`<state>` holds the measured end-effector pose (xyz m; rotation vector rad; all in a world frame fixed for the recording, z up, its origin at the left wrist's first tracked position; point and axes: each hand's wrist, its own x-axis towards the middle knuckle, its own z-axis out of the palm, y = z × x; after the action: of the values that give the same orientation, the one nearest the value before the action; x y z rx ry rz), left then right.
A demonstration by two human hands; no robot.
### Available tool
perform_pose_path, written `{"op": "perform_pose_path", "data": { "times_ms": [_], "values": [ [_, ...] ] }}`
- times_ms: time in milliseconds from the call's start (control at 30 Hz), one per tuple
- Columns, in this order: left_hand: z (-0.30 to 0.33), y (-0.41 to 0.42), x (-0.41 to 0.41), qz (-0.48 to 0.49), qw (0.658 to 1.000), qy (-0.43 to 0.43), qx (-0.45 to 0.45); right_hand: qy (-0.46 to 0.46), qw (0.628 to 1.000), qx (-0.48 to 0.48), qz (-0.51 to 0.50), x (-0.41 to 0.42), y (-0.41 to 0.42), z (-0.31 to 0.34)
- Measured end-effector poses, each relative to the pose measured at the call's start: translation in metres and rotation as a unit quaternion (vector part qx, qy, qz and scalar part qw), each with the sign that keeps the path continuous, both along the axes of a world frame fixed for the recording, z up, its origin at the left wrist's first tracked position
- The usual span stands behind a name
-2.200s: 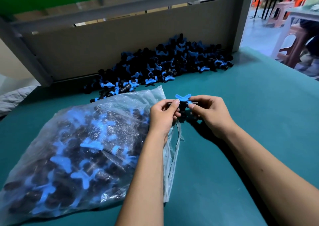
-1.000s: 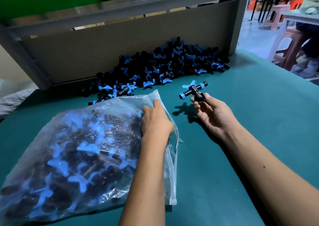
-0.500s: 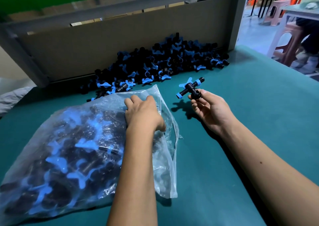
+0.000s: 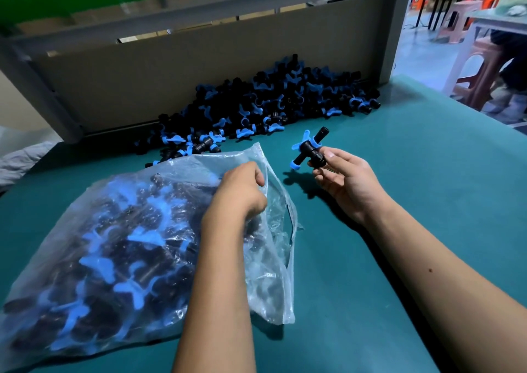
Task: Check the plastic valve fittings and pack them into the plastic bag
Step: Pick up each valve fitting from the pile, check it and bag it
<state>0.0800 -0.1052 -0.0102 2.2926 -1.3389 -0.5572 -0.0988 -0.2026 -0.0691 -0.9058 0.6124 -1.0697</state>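
Note:
A clear plastic bag (image 4: 119, 247), stuffed with black and blue valve fittings, lies on the teal table at the left. My left hand (image 4: 239, 193) grips the upper film at the bag's mouth and holds it raised. Just right of the mouth, my right hand (image 4: 346, 180) pinches one black valve fitting with blue rings and a blue butterfly handle (image 4: 309, 148) above the table. A large pile of loose fittings (image 4: 273, 107) rests against the back board.
A cardboard back board (image 4: 199, 67) in a grey metal frame closes the far side of the teal table (image 4: 427, 201). Beyond the right edge stand plastic stools (image 4: 482, 67) and another person's legs. Crumpled plastic lies off the left edge.
My left hand has left the fitting, moved onto the bag and pulled its mouth open. My right hand keeps the fitting and has come slightly closer to the bag's mouth.

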Motion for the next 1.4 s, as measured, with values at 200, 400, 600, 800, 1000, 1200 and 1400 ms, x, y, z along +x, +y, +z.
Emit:
{"op": "perform_pose_path", "data": {
  "times_ms": [200, 400, 600, 800, 1000, 1200, 1400],
  "values": [
    [0.001, 0.0, 0.004, -0.028, 0.985, -0.148, 0.087, -0.004, 1.0, -0.006, 0.004, 0.0, -0.001, -0.002],
    [-0.01, -0.006, 0.001, -0.02, 0.976, -0.201, 0.075, 0.0, 1.0, -0.008, 0.004, -0.002, -0.001, -0.003],
    [0.0, 0.004, 0.011, 0.011, 0.999, -0.027, -0.024, -0.016, 1.0, -0.019, 0.019, -0.001, -0.004, -0.007],
    [0.029, 0.018, 0.034, 0.005, 0.963, 0.103, -0.248, 0.073, 0.988, -0.112, 0.076, 0.0, 0.001, -0.006],
    [0.044, 0.018, 0.028, -0.044, 0.886, 0.195, -0.418, 0.239, 0.893, -0.338, 0.176, 0.028, 0.035, 0.022],
    [0.039, 0.013, 0.025, -0.058, 0.887, 0.184, -0.42, 0.257, 0.869, -0.407, 0.114, 0.107, 0.092, 0.031],
    [0.023, 0.011, 0.037, -0.023, 0.902, 0.166, -0.397, 0.173, 0.868, -0.433, 0.173, 0.106, 0.081, 0.038]
  ]
}}
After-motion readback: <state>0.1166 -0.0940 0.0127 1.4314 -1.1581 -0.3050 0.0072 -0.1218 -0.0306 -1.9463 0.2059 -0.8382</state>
